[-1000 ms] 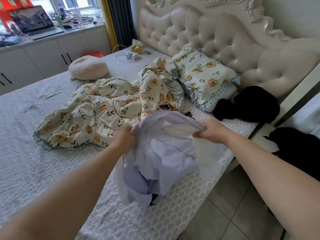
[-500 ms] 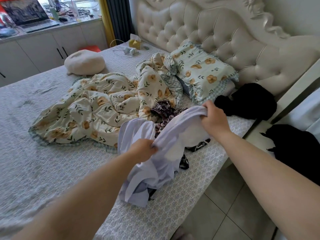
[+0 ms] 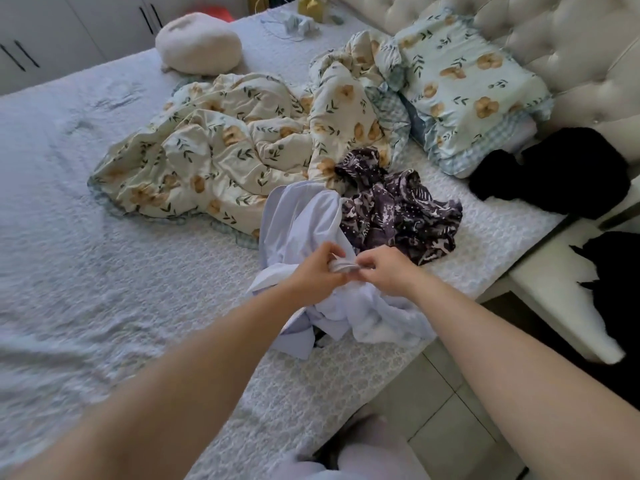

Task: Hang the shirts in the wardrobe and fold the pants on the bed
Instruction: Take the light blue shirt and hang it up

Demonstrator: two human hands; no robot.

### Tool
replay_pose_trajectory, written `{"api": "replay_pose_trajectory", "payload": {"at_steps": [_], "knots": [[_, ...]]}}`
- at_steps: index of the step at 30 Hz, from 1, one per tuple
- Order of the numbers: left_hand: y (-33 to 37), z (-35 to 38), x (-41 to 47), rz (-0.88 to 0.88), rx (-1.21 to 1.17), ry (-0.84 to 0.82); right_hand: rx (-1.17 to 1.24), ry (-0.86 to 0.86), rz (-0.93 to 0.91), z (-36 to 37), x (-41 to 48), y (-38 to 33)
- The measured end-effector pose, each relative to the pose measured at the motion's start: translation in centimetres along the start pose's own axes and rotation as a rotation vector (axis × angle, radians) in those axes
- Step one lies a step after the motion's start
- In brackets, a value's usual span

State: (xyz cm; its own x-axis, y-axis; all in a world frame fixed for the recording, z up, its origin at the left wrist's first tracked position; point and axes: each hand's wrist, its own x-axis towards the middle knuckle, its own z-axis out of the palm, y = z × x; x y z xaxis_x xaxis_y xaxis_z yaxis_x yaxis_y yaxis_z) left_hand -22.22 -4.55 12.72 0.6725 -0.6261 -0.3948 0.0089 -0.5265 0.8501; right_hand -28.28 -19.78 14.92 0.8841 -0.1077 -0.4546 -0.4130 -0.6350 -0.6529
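Fingers of my left hand point(image 3: 320, 268) and right hand point(image 3: 384, 271) pinch a bunched edge of the pale blue shirt point(image 3: 301, 220), crumpled on the bed point(image 3: 104, 271) beneath them. Just beyond my right hand a dark patterned garment point(image 3: 398, 209) touches it; a floral quilt point(image 3: 225, 143) sprawls beyond my left.

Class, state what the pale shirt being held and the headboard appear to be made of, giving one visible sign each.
Pale shirt: probably thin woven cotton, matte; it creases sharply and drapes. Headboard: likely leather or faux leather, slight sheen, button-tufted padding.
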Motion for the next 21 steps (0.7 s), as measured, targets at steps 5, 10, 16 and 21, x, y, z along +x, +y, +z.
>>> {"api": "replay_pose_trajectory", "payload": {"at_steps": [5,10,16,21], "knots": [[-3.6,-2.2,-1.3,-0.019,0.507,-0.128,0.282,-0.064,0.028,-2.6,0.0,1.1],[-6.8,-3.2,-2.0,-0.119,0.566,-0.171,0.186,0.129,0.167,-5.1,0.0,4.5],[-5.7,-2.5,-0.9,-0.141,0.331,-0.052,-0.374,-0.204,0.072,-1.6,0.4,2.8],[-4.3,-1.5,0.0,0.106,0.387,-0.042,-0.167,-0.194,-0.065,1.1,1.3,-1.7]]}}
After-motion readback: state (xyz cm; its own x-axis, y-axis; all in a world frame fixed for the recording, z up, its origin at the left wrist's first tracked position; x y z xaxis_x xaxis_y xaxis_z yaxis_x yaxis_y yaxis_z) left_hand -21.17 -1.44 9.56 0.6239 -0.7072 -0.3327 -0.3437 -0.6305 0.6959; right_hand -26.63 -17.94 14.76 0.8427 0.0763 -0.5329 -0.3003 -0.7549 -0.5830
